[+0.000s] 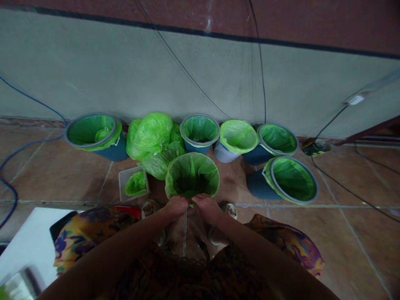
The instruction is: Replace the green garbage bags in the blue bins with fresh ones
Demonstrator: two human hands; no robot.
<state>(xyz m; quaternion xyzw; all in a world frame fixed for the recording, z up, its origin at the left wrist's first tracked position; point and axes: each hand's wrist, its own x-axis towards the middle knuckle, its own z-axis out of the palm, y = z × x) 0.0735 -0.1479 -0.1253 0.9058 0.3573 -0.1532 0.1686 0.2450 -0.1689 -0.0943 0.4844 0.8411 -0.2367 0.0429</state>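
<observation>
Right in front of me stands a bin whose rim is covered by a green bin bag (192,162), folded out over the edge. At the near side of that rim, my left hand (176,205) is closed on the bag's edge. Close beside it my right hand (206,206) grips the same edge, fingers curled over it. A small gap separates the two hands. The inside of the bag is dark toward the bottom. Left of the bin, a clear plastic tub (125,191) holds a crumpled green bag (136,183).
Along the wall stand lined bins: a blue one (114,151) at left, a white one (223,153), and several others, including a tilted blue bin (262,185) at right. Filled green bags (153,133) are piled between them. Cables and a blue hose (31,143) cross the floor.
</observation>
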